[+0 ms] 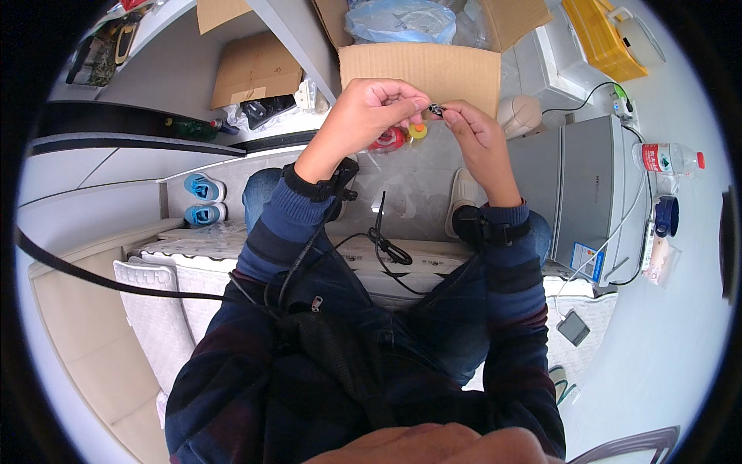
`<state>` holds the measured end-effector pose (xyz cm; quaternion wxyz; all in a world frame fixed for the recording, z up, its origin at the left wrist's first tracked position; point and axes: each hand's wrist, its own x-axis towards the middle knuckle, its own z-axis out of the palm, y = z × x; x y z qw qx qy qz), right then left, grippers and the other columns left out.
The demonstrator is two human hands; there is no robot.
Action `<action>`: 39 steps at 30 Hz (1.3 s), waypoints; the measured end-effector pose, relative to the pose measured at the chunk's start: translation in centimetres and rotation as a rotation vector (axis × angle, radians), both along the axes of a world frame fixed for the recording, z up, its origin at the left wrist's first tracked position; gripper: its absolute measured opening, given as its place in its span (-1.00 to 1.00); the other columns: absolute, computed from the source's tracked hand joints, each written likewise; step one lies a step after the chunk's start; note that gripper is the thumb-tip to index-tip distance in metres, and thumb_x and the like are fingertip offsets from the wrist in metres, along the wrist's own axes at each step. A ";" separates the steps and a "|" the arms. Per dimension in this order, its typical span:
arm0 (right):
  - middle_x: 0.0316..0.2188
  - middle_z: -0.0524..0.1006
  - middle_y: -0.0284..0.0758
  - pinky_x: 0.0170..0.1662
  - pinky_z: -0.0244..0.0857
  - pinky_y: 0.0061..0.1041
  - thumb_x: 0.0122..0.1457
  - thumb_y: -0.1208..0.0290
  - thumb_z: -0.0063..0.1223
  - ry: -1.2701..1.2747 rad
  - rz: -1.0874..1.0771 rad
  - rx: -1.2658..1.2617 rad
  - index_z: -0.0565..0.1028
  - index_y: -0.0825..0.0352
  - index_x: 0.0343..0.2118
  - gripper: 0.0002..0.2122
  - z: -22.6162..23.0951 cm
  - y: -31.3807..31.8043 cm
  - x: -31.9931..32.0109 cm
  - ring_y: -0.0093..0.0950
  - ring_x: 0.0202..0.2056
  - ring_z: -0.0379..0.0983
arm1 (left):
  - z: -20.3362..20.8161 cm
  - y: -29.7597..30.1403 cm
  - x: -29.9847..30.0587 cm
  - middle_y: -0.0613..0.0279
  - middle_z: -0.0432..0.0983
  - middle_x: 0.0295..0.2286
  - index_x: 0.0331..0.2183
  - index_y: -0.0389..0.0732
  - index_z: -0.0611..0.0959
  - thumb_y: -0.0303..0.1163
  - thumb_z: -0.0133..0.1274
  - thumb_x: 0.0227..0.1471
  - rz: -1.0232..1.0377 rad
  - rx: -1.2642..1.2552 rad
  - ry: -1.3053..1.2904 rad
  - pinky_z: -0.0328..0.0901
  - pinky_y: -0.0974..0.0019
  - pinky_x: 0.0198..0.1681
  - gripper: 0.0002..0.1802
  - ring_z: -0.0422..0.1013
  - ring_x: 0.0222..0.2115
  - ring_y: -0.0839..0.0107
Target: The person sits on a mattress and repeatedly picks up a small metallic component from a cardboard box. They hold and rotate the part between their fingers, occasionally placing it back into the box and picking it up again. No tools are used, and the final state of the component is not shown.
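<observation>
Small dark item (437, 110), too small to identify for certain, pinched finger-to-thumb by left hand (379, 112) and right hand (478, 138), seen against front flap (417, 66) of open cardboard box (519, 19)

Just beyond my fingers (417, 104) I see an open cardboard box (421, 63) holding a blue plastic bag (398, 22). To their right, nearer me, stands a grey fridge (580, 189); well to their left, blue shoes (204, 188).
</observation>
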<state>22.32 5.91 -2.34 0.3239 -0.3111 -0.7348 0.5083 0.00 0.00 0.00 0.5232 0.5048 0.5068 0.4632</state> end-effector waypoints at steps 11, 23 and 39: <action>-0.35 0.62 -0.33 -0.15 0.35 -0.57 0.45 0.28 0.04 0.021 -0.004 -0.020 0.60 0.47 -0.13 -0.71 -0.5 -0.1 -0.1 -0.62 -0.27 0.48 | -0.2 -0.2 0.0 0.27 0.69 -0.38 -0.11 -0.38 0.75 -0.40 0.15 0.31 0.023 0.003 0.038 0.44 0.52 -0.28 -0.75 0.51 -0.40 0.63; -0.34 0.65 -0.25 -0.17 0.39 -0.53 0.43 0.32 0.05 -0.031 -0.009 0.093 0.59 0.47 -0.15 -0.74 -0.2 0.2 0.0 -0.53 -0.29 0.54 | 0.4 -0.4 0.0 0.27 0.70 -0.39 -0.10 -0.34 0.76 -0.37 0.18 0.30 0.017 -0.020 0.072 0.45 0.52 -0.33 -0.75 0.52 -0.41 0.64; -0.30 0.60 -0.45 -0.13 0.30 -0.63 0.47 0.35 -0.02 -0.047 0.029 -0.006 0.61 0.44 -0.13 -0.75 -0.3 0.2 0.1 -0.68 -0.24 0.41 | 0.2 -0.2 0.0 0.31 0.68 -0.40 -0.12 -0.34 0.76 -0.36 0.16 0.32 0.006 -0.026 0.071 0.41 0.54 -0.35 -0.75 0.50 -0.42 0.65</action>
